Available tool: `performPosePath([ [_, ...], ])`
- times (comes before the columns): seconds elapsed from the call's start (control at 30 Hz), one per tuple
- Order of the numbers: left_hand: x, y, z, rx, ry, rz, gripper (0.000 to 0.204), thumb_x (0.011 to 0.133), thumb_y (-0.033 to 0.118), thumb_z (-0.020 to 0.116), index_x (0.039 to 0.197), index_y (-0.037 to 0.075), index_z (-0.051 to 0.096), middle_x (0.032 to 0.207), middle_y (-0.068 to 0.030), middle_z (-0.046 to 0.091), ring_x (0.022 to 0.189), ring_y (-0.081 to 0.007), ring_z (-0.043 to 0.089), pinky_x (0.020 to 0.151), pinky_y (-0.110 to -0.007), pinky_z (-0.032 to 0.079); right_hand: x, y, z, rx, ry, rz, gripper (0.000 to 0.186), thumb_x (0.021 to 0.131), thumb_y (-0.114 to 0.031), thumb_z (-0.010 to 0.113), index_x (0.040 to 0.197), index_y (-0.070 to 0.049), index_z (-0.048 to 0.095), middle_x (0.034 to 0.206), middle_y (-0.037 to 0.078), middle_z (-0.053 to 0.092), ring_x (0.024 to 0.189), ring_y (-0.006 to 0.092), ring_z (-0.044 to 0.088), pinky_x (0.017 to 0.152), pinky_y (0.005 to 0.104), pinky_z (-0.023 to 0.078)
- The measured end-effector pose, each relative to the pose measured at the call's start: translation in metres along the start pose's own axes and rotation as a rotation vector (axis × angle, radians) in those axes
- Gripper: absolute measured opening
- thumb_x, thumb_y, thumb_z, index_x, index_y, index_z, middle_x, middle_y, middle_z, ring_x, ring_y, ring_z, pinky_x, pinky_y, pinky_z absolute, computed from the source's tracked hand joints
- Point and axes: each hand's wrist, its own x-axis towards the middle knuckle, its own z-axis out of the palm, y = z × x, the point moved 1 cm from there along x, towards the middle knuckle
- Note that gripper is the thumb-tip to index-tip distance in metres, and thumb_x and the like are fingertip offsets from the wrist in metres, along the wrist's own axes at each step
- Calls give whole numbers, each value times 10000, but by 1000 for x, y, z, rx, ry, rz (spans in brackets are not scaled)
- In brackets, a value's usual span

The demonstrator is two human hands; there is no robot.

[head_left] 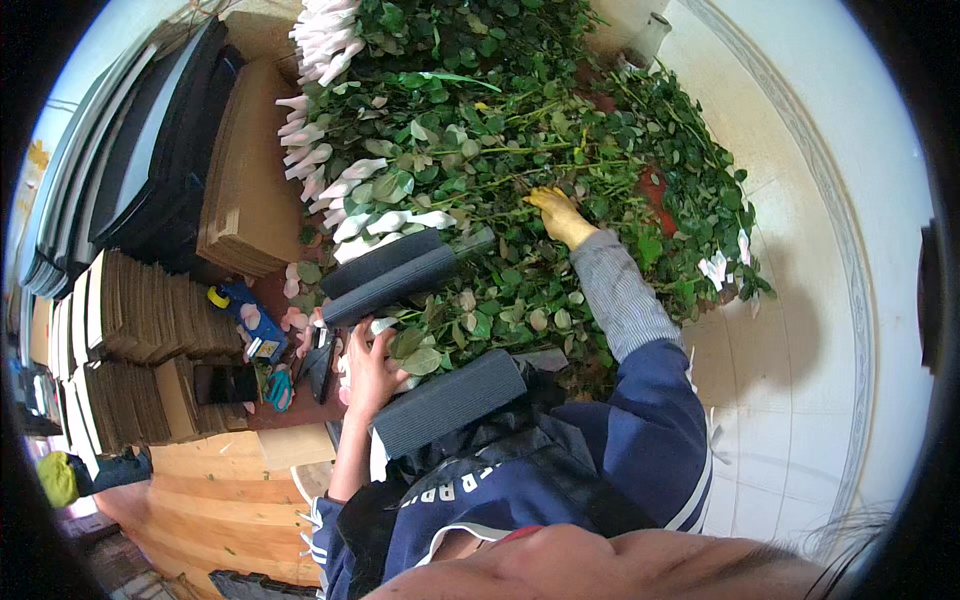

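Two hands at work over a heap of cut roses. Nearest: a dark ribbed foam pad (pixel 448 402) lying across the person's front, hiding part of the blue jacket. Just beyond it, the left hand (pixel 372 368), fingers spread, rests on leafy stems at the near edge of the heap; whether it grips one cannot be told. Beside it on the tabletop (pixel 300 410): a black phone (pixel 226 383), a blue tape dispenser (pixel 245 312), loose pink petals. Next, two more dark ribbed pads (pixel 392 275) laid over the stems, covering some buds. Farther: the right hand (pixel 560 214), grey sleeve, fingers closed among the rose stems (pixel 480 150) mid-heap. Pale pink wrapped buds (pixel 320 150) line the heap's left side. Left: stacked corrugated cardboard (pixel 240 180). Farthest right: white tiled floor (pixel 800 330).
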Motion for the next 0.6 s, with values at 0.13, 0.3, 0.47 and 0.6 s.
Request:
performPosePath([
  [0.13, -8, 0, -3, -11, 11, -59, 687, 589, 184, 859, 1229, 133, 614, 1430, -213, 442, 1294, -430, 440, 1084, -527, 361, 4, -51, -81, 233, 30, 73, 423, 990, -140, 533, 1412, -166, 547, 1381, 151, 585, 1267, 240, 563, 1085, 414, 443],
  [0.3, -6, -3, -3, -4, -2, -67, 716, 554, 144, 847, 1232, 127, 616, 1422, -208, 447, 1312, -424, 430, 1097, -527, 347, 49, -163, -130, -2, 492, -119, 487, 937, -245, 665, 1400, -167, 535, 1372, 155, 585, 1274, 309, 559, 1094, 410, 447],
  [0.47, 3, -3, -1, -4, -10, -29, 724, 546, 128, 837, 1235, 121, 613, 1412, -209, 451, 1302, -424, 436, 1095, -528, 347, 118, -157, -98, -395, 343, -18, 278, 976, -242, 599, 1250, -238, 651, 1518, 48, 475, 1442, 228, 371, 1223, 427, 213],
  [0.6, -4, -6, -2, 23, -21, -65, 731, 544, 130, 837, 1240, 125, 611, 1413, -209, 450, 1289, -426, 441, 1089, -528, 351, 97, -198, -149, -449, 766, -75, 304, 943, -47, 563, 1129, -232, 716, 1348, 18, 640, 1349, 236, 503, 1211, 435, 240],
])
